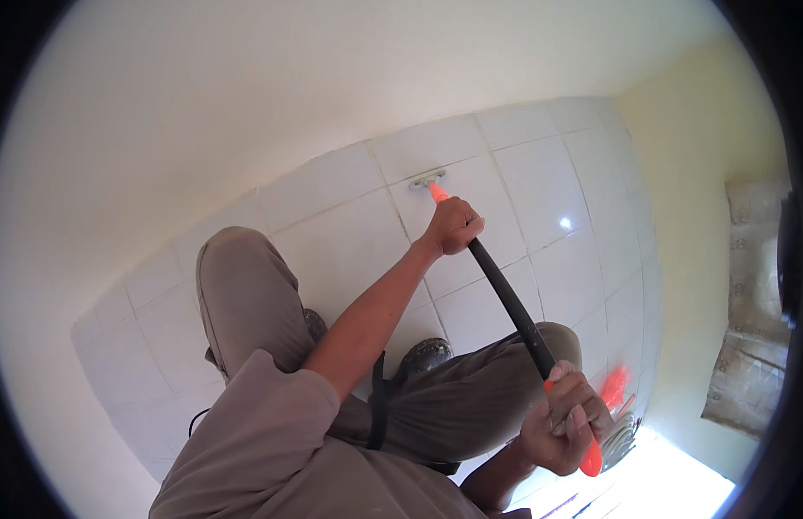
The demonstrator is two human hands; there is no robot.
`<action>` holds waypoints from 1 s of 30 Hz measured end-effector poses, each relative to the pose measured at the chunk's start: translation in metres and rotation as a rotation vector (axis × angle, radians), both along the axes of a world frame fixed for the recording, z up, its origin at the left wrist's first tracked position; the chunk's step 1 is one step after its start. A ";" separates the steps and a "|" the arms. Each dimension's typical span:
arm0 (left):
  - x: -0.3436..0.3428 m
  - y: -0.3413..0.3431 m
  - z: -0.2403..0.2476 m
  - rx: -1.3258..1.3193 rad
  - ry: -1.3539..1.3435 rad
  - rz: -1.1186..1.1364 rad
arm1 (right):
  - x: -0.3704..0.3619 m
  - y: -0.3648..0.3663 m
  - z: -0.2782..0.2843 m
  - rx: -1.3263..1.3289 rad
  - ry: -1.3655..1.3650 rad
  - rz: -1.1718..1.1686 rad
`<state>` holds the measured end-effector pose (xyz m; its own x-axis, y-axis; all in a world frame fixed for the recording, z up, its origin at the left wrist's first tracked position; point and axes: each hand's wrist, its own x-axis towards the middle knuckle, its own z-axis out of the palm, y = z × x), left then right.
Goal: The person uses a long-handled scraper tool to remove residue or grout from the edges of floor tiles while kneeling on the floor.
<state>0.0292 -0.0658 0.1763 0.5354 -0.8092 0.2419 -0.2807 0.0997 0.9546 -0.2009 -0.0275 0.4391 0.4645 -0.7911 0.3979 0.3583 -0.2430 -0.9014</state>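
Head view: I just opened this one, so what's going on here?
A crouching or seated person grips a long, black-shafted tool with orange ends in both hands. The left hand is closed around it near its narrow, pale crosswise head; the right hand holds the opposite end, close to the body. The head is over the white square floor tiles, near a grout line; whether it touches them is hard to tell.

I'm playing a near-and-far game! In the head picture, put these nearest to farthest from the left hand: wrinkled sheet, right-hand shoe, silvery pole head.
From the left hand:
1. Silvery pole head: just above the hand.
2. Right-hand shoe: below the hand.
3. Wrinkled sheet: far over at the picture's right.
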 end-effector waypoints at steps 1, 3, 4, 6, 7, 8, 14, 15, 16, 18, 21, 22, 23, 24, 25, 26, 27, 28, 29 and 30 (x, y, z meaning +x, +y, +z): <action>-0.002 0.004 -0.004 -0.007 -0.007 0.014 | 0.000 0.003 0.002 0.011 -0.016 -0.021; 0.003 0.002 -0.011 -0.066 -0.051 0.062 | 0.007 0.005 -0.001 0.006 -0.018 -0.009; 0.002 0.001 -0.010 -0.127 -0.090 0.096 | 0.006 0.006 -0.001 -0.003 -0.015 -0.012; 0.010 0.006 -0.008 -0.016 -0.002 -0.004 | 0.013 0.002 -0.002 -0.007 0.000 -0.011; 0.012 0.007 -0.009 0.002 -0.003 0.011 | 0.018 0.001 -0.004 -0.020 0.002 -0.003; 0.014 0.007 -0.010 0.020 -0.003 0.026 | 0.015 0.004 -0.004 -0.023 -0.002 -0.003; 0.008 0.003 -0.015 -0.098 -0.076 0.117 | 0.003 0.008 -0.011 -0.031 -0.024 -0.032; 0.008 0.006 -0.016 -0.056 -0.050 0.078 | 0.009 0.008 -0.009 -0.027 -0.007 -0.037; 0.012 0.002 -0.015 -0.027 -0.034 0.042 | 0.014 0.004 -0.009 -0.036 -0.001 -0.039; -0.003 0.007 -0.017 -0.114 -0.007 0.028 | 0.002 0.005 -0.010 -0.038 -0.010 -0.030; -0.010 0.004 -0.021 -0.114 0.008 0.004 | -0.014 0.002 -0.013 -0.012 -0.023 0.009; -0.010 0.001 -0.022 -0.142 -0.032 0.031 | -0.016 0.001 -0.014 0.016 -0.029 0.031; -0.010 -0.001 -0.023 -0.168 -0.073 0.058 | -0.017 0.001 -0.018 0.019 -0.023 0.028; -0.006 0.001 -0.026 -0.164 -0.067 0.056 | -0.017 0.001 -0.022 0.004 -0.010 0.036; -0.003 0.004 -0.025 -0.099 -0.052 0.005 | -0.018 0.000 -0.025 -0.015 0.005 0.045; -0.001 0.006 -0.023 -0.034 -0.038 -0.045 | -0.018 0.001 -0.027 -0.015 0.011 0.043; -0.002 0.004 -0.025 -0.034 -0.033 -0.047 | -0.018 0.002 -0.030 -0.010 -0.028 0.004; -0.004 0.003 -0.024 -0.057 -0.065 -0.033 | -0.018 0.003 -0.031 -0.007 -0.067 -0.035; -0.002 0.004 -0.026 -0.074 -0.104 -0.016 | -0.017 0.003 -0.031 -0.002 -0.069 -0.032; 0.000 0.007 -0.028 -0.069 -0.106 -0.013 | -0.016 0.003 -0.031 0.014 -0.043 0.002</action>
